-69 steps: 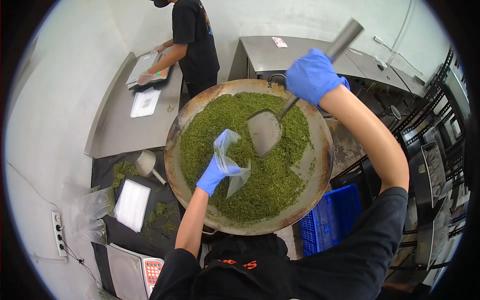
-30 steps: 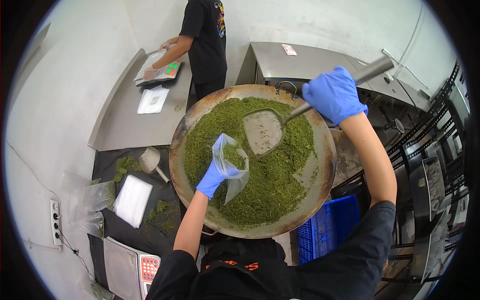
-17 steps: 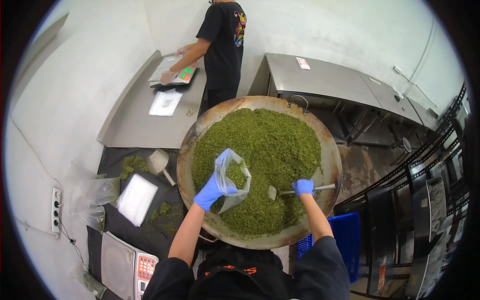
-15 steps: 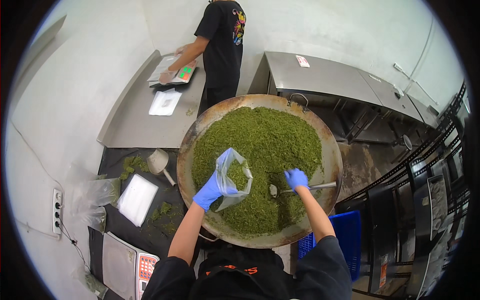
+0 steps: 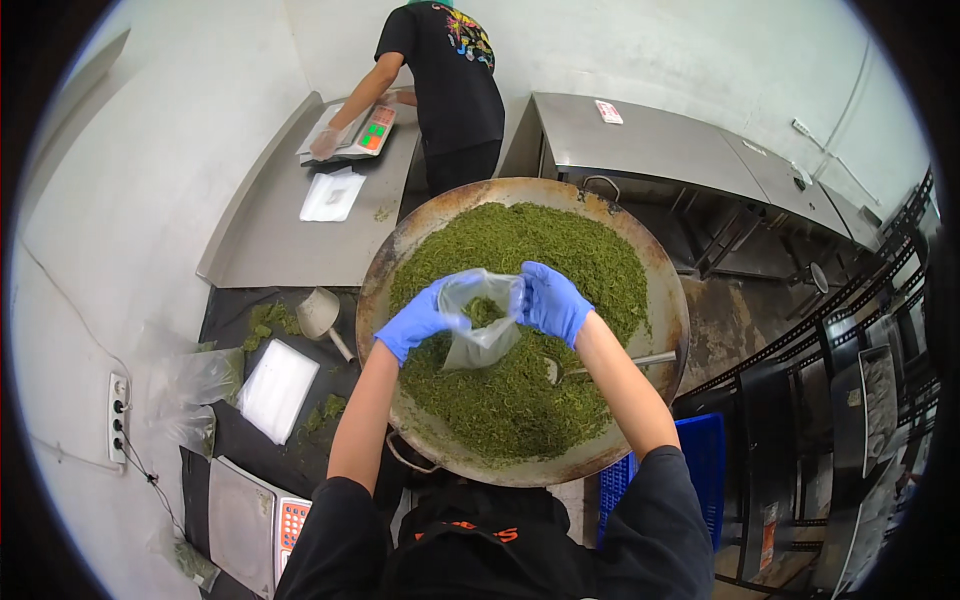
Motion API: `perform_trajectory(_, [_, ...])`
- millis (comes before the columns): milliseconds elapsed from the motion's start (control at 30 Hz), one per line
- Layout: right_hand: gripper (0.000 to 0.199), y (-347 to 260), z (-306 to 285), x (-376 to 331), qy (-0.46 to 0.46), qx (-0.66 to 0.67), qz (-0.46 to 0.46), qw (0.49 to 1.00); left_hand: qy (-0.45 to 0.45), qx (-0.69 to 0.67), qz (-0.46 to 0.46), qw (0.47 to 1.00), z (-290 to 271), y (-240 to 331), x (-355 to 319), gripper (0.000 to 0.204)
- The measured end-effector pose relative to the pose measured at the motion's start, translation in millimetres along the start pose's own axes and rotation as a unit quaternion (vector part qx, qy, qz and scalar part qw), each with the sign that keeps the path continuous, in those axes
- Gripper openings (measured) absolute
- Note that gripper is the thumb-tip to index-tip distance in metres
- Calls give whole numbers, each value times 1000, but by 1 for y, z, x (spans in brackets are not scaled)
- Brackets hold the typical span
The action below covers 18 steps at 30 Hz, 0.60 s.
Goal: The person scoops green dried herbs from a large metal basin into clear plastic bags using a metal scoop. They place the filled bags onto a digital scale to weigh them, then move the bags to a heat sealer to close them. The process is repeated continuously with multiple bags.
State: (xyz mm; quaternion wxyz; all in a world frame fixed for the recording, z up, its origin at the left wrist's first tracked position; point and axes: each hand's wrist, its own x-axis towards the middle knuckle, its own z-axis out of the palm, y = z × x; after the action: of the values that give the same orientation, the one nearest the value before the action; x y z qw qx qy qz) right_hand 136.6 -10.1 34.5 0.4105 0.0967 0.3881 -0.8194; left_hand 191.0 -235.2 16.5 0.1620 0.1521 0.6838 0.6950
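Gripping clear plastic bag (image 5: 478,348) by the rim with left hand (image 5: 416,318) and right hand (image 5: 553,303), above green shreds (image 5: 570,250) in wide pan (image 5: 667,300).

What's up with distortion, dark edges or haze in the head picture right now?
In the head view, black corners frame the image; in the head view, the left steel bench bows along its outer edge; in the head view, the clear bag looks whitish.

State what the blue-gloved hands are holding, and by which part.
A clear plastic bag, held around its open mouth: the left hand grips its left side, the right hand the right edge.
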Motion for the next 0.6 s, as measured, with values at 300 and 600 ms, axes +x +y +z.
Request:
perform_trajectory(300, [5, 8, -10, 16, -28, -95, -207, 973, 194, -451, -58, 869, 31, -35, 42, 22])
perform_trajectory(600, [9, -42, 12, -62, 389, -488, -501, 599, 285, 454, 28, 844, 33, 78, 86, 8])
